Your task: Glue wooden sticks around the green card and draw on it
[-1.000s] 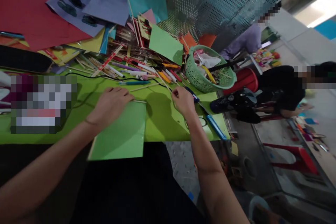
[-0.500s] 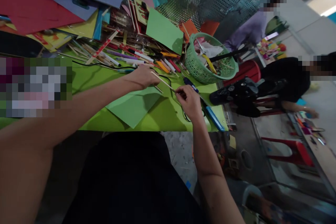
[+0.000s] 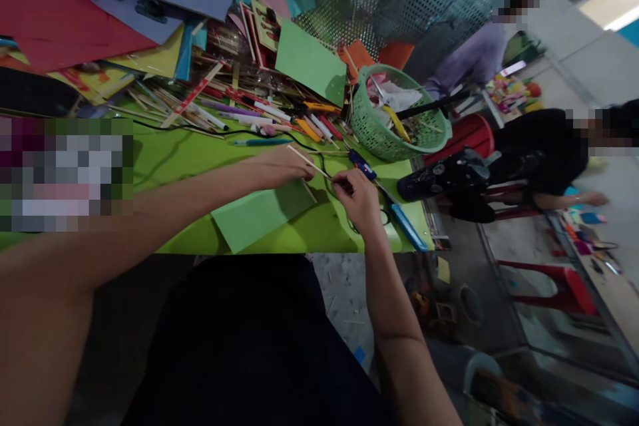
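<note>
My right hand [image 3: 355, 193] pinches the lower end of a thin wooden stick [image 3: 308, 162], its fingertips closed together. The stick slants up and left, its far end passing just above my left hand [image 3: 283, 165]. That left hand is curled down at the upper right part of a green paper sheet [image 3: 254, 212], which its fingers seem to grip; the fingertips are mostly hidden. A second short stick [image 3: 310, 192] juts out below the left hand along the paper's right edge.
A blue glue gun [image 3: 362, 164], a blue cutter knife [image 3: 409, 229] and scissors lie at the right. A green basket [image 3: 399, 141] holds tools and scraps. Markers and sticks pile up behind, with coloured paper. Two people are at the right. A black cable crosses the green table [image 3: 164, 146].
My left hand has moved down and slightly right, and the green paper has turned beneath it, with the short stick now steeper. The stick in my right hand stays nearly in place.
</note>
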### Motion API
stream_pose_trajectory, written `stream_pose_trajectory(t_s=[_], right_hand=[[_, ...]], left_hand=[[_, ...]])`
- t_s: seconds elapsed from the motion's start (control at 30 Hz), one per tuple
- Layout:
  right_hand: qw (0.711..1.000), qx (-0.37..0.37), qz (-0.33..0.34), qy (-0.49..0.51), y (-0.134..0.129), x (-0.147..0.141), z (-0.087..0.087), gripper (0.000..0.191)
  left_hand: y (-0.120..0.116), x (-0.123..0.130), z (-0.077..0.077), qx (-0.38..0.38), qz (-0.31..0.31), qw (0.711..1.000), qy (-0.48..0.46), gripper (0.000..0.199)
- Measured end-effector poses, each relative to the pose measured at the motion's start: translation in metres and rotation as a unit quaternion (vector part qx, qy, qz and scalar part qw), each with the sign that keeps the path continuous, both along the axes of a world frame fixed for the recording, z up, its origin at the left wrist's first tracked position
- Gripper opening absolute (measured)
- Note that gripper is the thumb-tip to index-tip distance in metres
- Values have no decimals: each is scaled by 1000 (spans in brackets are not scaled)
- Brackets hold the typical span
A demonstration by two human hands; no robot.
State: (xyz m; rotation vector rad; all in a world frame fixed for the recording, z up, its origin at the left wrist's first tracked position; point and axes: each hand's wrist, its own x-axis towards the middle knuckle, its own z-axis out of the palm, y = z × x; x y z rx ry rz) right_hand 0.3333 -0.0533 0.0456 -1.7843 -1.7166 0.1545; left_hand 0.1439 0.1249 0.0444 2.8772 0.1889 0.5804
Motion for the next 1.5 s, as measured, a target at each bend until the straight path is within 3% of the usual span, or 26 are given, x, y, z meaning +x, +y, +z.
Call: stream_pose_trajectory(t_s=[0.1, 0.23, 0.37, 0.5, 0.6, 0.73, 1.03, 1.17, 1.33, 1.5], right_hand=[[998, 3, 7, -55, 0, -1, 6, 10], [992, 5, 56, -114, 1, -3, 11, 14], [979, -11, 132, -155, 2, -11, 10, 14], [969, -23, 179, -171, 2, -21, 7, 13], [968, -28, 195, -155, 3, -25, 4, 14], [980, -22, 163, -107, 5, -24, 3, 12], [995, -5, 88, -36, -5, -12, 1, 10], [997, -3, 71, -29, -10, -9, 0, 9], [998, -5, 60, -30, -13, -4, -2, 9], [998, 3, 57, -37, -7, -9, 3, 8]], left_hand=[[1, -26, 12, 5, 17, 999, 51, 31], [-17, -87, 19, -38, 143, 989, 32, 30], [-64, -146, 9, -93, 240, 966, -31, 27], [-111, -178, -10, -108, 332, 934, -70, 23], [-128, -182, -24, -117, 343, 931, -38, 27], [-126, -179, -35, -91, 317, 943, 34, 41], [-95, -181, -28, -85, 279, 954, 66, 38], [-85, -201, -29, -77, 283, 953, 80, 39], [-89, -230, -34, -74, 275, 957, 60, 37], [-86, -210, -34, -84, 239, 965, 66, 34]])
